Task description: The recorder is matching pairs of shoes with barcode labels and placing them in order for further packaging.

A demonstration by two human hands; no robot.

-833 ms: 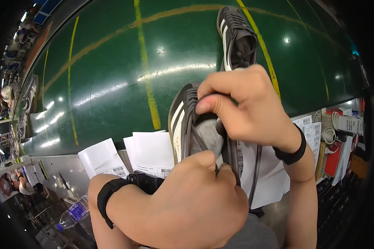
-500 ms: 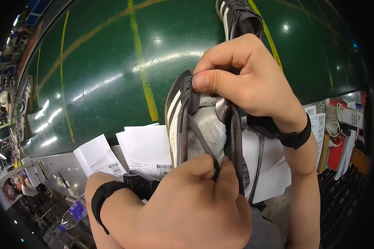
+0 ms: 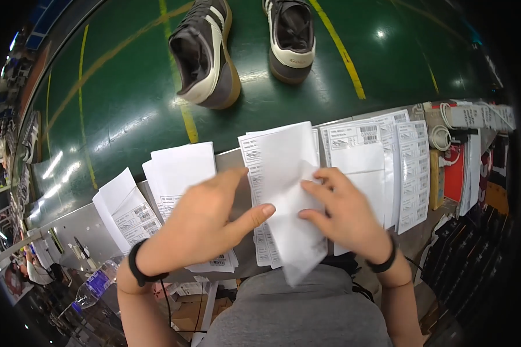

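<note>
Label sheets (image 3: pixel 359 156) lie on the table (image 3: pixel 87 222); two shoes (image 3: pixel 205 55) behind.

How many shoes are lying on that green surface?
2: a dark brown shoe with white stripes on the left and a matching dark brown shoe to its right, partly cropped at the top.

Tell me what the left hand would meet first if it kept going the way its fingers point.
Probably the white paper sheet its thumb already touches, then the right hand just beyond; depth is unclear.
</note>
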